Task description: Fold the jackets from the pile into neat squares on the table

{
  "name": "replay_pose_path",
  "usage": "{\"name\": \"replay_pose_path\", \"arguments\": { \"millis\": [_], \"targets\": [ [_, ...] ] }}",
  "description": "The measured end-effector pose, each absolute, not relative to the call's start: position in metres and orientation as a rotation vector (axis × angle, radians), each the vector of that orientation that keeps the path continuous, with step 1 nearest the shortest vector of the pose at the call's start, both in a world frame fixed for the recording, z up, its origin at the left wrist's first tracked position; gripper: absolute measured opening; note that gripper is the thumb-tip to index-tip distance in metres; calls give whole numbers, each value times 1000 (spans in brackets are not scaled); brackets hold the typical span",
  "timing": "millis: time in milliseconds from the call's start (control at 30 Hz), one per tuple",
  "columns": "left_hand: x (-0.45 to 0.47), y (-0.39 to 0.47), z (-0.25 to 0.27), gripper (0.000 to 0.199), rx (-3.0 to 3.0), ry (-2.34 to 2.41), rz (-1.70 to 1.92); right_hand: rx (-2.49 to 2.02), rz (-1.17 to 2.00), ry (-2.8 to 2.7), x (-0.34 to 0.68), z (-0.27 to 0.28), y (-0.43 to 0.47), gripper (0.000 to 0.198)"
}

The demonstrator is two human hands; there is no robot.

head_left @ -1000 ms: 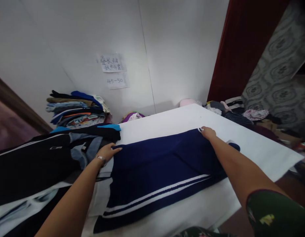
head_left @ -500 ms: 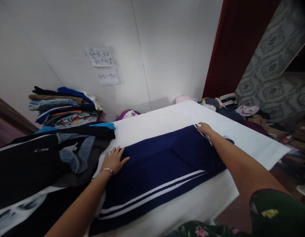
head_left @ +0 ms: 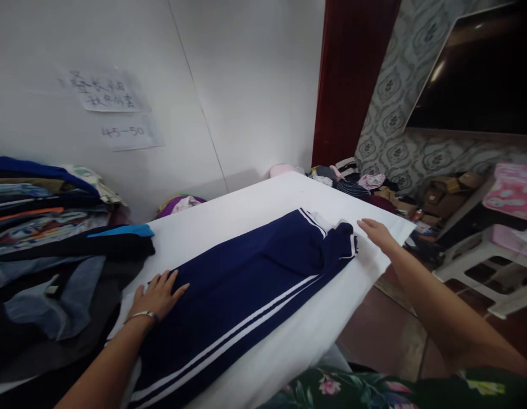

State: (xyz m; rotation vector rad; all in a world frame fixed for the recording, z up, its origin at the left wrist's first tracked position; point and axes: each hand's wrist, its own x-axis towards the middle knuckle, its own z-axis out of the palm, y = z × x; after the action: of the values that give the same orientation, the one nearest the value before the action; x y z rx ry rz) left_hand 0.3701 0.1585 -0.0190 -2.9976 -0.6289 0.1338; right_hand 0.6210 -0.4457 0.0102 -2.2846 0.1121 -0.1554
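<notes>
A navy blue garment with white stripes [head_left: 229, 284] lies stretched out across the white table, its striped band and a bunched, white-edged end toward the right. My left hand [head_left: 159, 292] rests flat on its left end, fingers spread, with a bracelet at the wrist. Just beyond the bunched end, my right hand [head_left: 376, 233] hovers over the table's right side. Its fingers are stretched out and hold nothing, apart from the cloth.
Dark clothes [head_left: 71, 301] lie at the left, with a folded clothes stack [head_left: 42, 199] behind them. The white table [head_left: 229, 213] meets a wall bearing paper signs [head_left: 114, 96]. More clothes [head_left: 352, 182] sit past its far right corner. A plastic stool [head_left: 489, 267] stands at right.
My right hand has let go of the garment's far striped edge and moved right toward the table's side. The view has turned right; my left hand stays on the garment.
</notes>
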Motion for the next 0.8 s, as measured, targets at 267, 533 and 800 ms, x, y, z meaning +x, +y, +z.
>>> {"name": "replay_pose_path", "arguments": {
  "millis": [267,533,800],
  "targets": [
    [386,110,9,55,-3083,-646,-42,-2444,-430,-125,595,10,-421,48],
    [364,-11,7,42,-3433,-42,-60,-2676,-58,-6,624,16,-394,41],
    [342,-39,5,35,-4207,-371,-265,-2328,-444,-109,611,35,-396,40]
  ]
}}
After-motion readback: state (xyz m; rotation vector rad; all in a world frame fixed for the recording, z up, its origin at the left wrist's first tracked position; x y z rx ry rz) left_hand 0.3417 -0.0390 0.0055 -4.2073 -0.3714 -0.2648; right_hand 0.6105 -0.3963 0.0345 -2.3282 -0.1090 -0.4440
